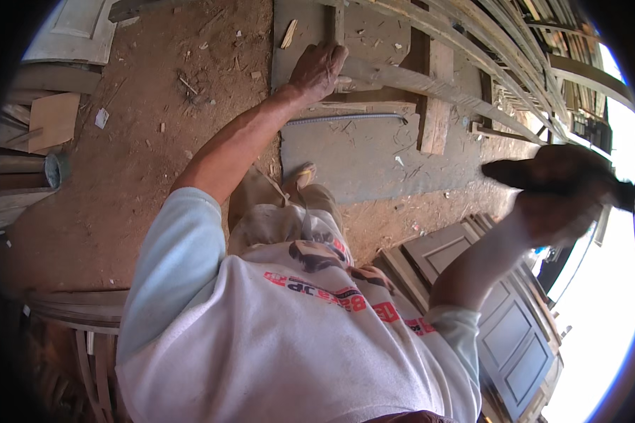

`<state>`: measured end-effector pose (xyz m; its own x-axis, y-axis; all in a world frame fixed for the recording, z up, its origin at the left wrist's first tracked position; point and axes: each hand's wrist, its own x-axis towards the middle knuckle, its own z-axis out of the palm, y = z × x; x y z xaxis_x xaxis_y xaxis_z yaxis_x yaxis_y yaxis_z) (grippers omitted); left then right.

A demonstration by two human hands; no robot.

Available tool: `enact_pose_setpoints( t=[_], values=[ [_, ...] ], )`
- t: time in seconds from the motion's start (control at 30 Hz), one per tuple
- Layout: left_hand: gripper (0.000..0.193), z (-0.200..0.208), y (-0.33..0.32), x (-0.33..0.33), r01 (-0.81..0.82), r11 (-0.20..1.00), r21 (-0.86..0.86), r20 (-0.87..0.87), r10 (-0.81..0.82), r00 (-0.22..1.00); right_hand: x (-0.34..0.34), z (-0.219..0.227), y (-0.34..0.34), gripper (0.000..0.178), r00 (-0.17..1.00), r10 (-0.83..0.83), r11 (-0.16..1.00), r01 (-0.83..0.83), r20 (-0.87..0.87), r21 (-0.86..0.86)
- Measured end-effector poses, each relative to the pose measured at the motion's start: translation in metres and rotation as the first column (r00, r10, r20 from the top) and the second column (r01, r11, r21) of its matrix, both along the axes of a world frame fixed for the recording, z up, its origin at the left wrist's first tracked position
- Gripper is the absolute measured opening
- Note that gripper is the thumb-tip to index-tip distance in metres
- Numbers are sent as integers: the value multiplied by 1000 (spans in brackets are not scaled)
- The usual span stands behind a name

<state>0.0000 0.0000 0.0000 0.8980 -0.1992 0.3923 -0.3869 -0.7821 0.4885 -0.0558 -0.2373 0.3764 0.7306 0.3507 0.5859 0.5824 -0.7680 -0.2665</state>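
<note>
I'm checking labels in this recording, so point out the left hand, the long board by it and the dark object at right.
Left hand [319,70]: head view, back of the hand.
Long board [430,86]: head view, mid-length of its face.
Dark object [547,173]: head view, blurred middle.

A brown dirt floor [120,233] is strewn with shavings and small scraps, and part of it is covered by a flat grey sheet [374,169]. At upper left, a whitish panelled door [70,32] is cut off by the dark rim. Below it, a tan rectangular panel [53,121] is set among weathered boards; just beneath, the round bluish end of a container [55,171] is seen. Wooden strips [77,310] are gathered at lower left. At lower right, grey panelled doors [497,331] are stacked with brown boards. Long timbers [518,51] are piled at upper right, and the right edge is whitened by daylight [607,338].
</note>
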Motion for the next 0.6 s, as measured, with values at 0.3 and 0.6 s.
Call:
enact_pose_setpoints(
  t=[0.3, 0.6],
  values=[
    [62, 10, -13, 6, 51, 995, -82, -22, -53, 998, -62, -227, -30, 37, 550, -483, 874, 258, -681, -412],
    [59, 3, 0, 11, 15, 998, -54, 37, -13, 999, 12, 14, -24, 30, 976, 2, 978, -47, 218, 202]
  ],
)
